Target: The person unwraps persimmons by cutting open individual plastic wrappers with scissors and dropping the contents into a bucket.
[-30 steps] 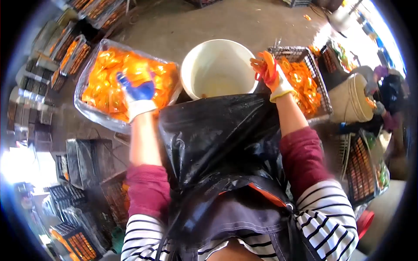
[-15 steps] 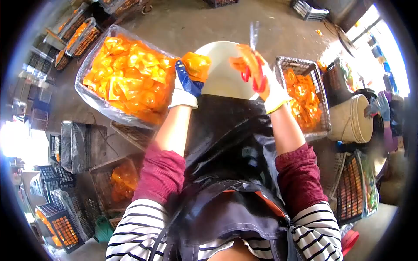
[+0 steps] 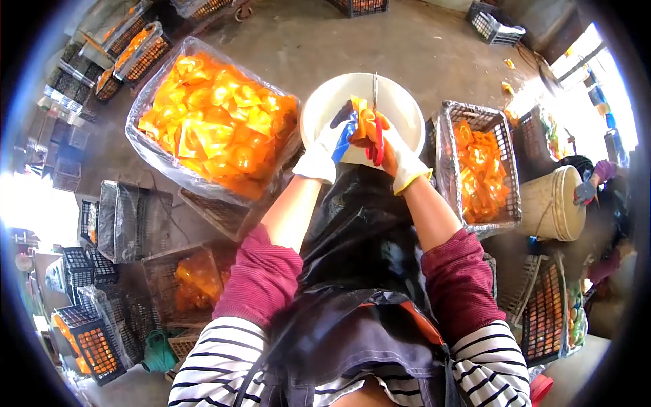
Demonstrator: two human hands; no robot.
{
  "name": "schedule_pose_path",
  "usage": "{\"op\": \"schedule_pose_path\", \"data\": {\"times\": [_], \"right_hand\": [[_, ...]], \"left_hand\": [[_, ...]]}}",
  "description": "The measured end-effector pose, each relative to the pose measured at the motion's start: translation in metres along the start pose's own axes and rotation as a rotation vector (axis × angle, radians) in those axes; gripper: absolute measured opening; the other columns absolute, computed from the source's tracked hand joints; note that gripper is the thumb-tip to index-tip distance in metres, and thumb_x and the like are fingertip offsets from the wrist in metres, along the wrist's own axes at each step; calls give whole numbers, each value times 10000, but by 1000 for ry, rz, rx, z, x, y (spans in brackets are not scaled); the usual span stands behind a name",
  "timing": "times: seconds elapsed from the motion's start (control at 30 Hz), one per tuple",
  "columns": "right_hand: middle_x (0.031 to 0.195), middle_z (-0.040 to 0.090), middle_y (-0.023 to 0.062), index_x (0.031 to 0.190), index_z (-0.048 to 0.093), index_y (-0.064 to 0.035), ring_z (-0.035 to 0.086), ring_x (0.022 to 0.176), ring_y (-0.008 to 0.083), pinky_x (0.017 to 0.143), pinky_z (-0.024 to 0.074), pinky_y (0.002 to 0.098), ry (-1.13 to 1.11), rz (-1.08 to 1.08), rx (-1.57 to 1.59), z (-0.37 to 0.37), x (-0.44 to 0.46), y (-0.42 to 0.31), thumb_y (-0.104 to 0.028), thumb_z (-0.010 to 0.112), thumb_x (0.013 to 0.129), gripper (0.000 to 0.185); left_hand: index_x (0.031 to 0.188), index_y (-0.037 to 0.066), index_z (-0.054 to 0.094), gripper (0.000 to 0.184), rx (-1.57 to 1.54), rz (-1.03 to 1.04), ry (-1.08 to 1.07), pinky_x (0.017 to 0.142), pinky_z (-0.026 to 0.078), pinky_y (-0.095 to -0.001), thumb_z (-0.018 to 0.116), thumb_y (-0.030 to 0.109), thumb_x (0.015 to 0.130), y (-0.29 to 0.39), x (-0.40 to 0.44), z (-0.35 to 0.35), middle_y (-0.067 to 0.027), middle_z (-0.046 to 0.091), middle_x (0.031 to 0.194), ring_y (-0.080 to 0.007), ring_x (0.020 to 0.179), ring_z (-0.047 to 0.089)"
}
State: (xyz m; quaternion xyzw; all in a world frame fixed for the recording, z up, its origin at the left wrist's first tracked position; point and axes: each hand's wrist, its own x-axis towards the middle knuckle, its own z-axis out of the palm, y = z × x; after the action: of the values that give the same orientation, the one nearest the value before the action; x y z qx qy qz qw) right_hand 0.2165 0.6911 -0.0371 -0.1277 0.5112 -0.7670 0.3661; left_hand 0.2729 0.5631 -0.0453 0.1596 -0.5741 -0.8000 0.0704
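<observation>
Your white bucket (image 3: 325,102) stands in front of you, with both hands held over its round mouth. Your left hand (image 3: 331,146) has a blue and white glove on, and its fingers are curled in to pinch a shiny orange piece (image 3: 363,121). Your right hand (image 3: 397,152), in an orange and white glove with a yellow edge, is closed around a red-handled tool (image 3: 379,141). The thin metal tip of the tool points away from you, and your two hands are pressed close together. Your hands hide some of the inside of the bucket. On your left is a big crate (image 3: 142,144) with clear plastic in it, piled high with shiny orange pieces (image 3: 210,125). Its near right edge is just beside the bucket, but you cannot tell if they touch. On your right is a smaller black crate (image 3: 513,178). The orange stuff (image 3: 480,173) in it sits lower than the top edge. A thin strip of room lies between that crate and the bucket. Farther right, a cream bucket (image 3: 559,203) leans over by another person's gloved hand (image 3: 584,193). Low on your left, a brown crate (image 3: 159,285) holds more orange stuff. Past your bucket there is a wide stretch of brown floor (image 3: 386,41), and the nearest room to move is that way. Your black apron (image 3: 359,224) comes right up to the bucket's near edge.
</observation>
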Motion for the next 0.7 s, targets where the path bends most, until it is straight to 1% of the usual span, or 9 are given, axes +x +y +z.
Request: {"op": "schedule_pose_path", "data": {"times": [0.07,0.13,0.2,0.33,0.4,0.43,0.53,0.63,0.7], "right_hand": [[1058,622,80,1263,520,-52,648,892,225,784,545,350,19,80,62,-7,3,0,-302,554,935,413],[1059,626,89,1239,534,-48,657,895,248,791,545,354,-18,17,53,-9,6,5,-307,549,937,398],[1068,623,96,1233,526,-46,660,884,255,800,545,350,-9,9,26,-11,6,6,-312,541,939,397],[1043,614,116,1254,479,-56,665,790,249,603,517,295,8,50,129,-28,15,17,-323,532,943,413],[1043,610,127,1268,454,-61,664,747,240,495,466,266,-51,77,29,-29,6,4,-322,533,941,426],[1025,618,137,1280,441,-63,655,696,230,421,383,249,-5,74,140,-31,11,10,-335,541,933,452],[1005,631,137,1263,468,-78,652,697,227,434,407,253,-9,76,184,-43,17,20,-354,558,918,451],[1037,633,115,1194,537,-9,664,860,231,744,561,323,-82,-22,-21,-33,18,21,-205,527,963,303],[1036,635,114,1190,541,-3,661,880,234,774,560,337,-101,5,66,-32,16,17,-186,550,950,301]], "left_hand": [[1399,47,406,517,47,1,-51,963,427,-236,574,225,944,-2,1,-3,-93,519,1315,-179,1160,517],[1402,45,401,533,176,60,-59,966,425,-244,579,242,940,-3,-1,-5,-96,517,1323,-185,1156,521],[1403,37,395,540,225,-8,-15,981,413,-256,570,257,942,5,-8,-1,-104,511,1333,-190,1160,520],[1356,63,448,449,130,62,-2,950,457,-313,557,212,947,-23,24,-18,-115,523,1305,-204,1174,509],[1367,55,426,440,769,177,-103,995,428,-318,508,224,969,-8,25,-20,-120,492,1342,-209,1210,485],[1372,51,416,436,1090,232,-155,1018,414,-321,483,230,981,1,24,-19,-122,477,1360,-212,1227,474],[1338,33,453,430,886,574,-65,986,442,-314,554,172,944,-38,36,-34,-123,515,1309,-207,1181,509],[1286,30,532,441,381,237,13,917,451,-272,520,329,963,3,-10,3,-119,608,1169,-169,1050,574],[1262,23,558,449,268,173,33,897,453,-256,516,358,965,7,-13,8,-118,638,1103,-155,1010,589]]}}
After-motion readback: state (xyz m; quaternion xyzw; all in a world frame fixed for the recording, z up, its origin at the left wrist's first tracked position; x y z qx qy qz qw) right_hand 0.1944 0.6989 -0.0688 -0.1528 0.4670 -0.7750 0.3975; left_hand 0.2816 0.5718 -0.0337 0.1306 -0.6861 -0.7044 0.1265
